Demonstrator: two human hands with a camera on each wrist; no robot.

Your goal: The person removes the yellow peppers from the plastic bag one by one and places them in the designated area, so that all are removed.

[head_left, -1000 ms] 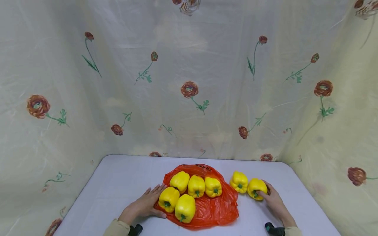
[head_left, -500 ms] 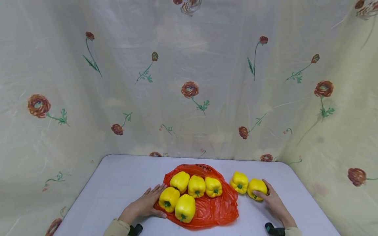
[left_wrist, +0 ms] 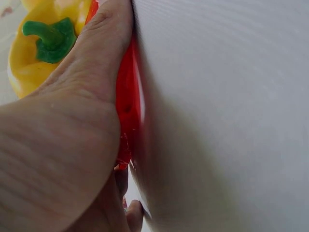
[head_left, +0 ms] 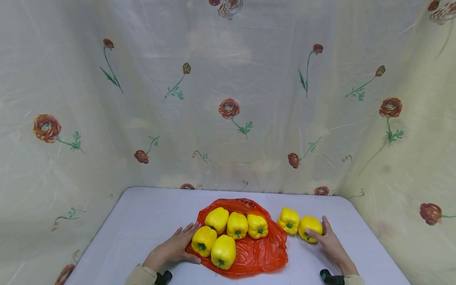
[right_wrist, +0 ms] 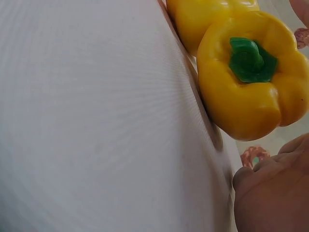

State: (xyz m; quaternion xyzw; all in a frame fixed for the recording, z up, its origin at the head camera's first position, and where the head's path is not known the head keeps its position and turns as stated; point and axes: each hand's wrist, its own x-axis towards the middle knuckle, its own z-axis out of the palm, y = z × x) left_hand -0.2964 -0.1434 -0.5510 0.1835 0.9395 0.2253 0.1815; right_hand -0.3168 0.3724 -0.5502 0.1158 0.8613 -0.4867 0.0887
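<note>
A red plastic bag [head_left: 258, 255] with dark lettering lies flat, with several yellow bell peppers [head_left: 223, 249] on it. My left hand [head_left: 176, 246] rests along the bag's left edge, fingers straight and spread, beside the nearest pepper. In the left wrist view, red plastic [left_wrist: 128, 92] shows at the hand's edge. Right of the bag are two more yellow peppers side by side. My right hand [head_left: 332, 242] is around the outer pepper [head_left: 308, 224], its thumb in front. Its fingers are straight and stand off that pepper [right_wrist: 241, 104] in the right wrist view.
The inner loose pepper [head_left: 288, 220] stands close to the bag's right edge. A white table [head_left: 142, 213] carries everything. Flower-printed curtains [head_left: 263, 130] enclose its back and sides.
My right hand's fingers have straightened and moved off the outer pepper, which stays in place. My left hand, the bag and the other peppers have not visibly moved.
</note>
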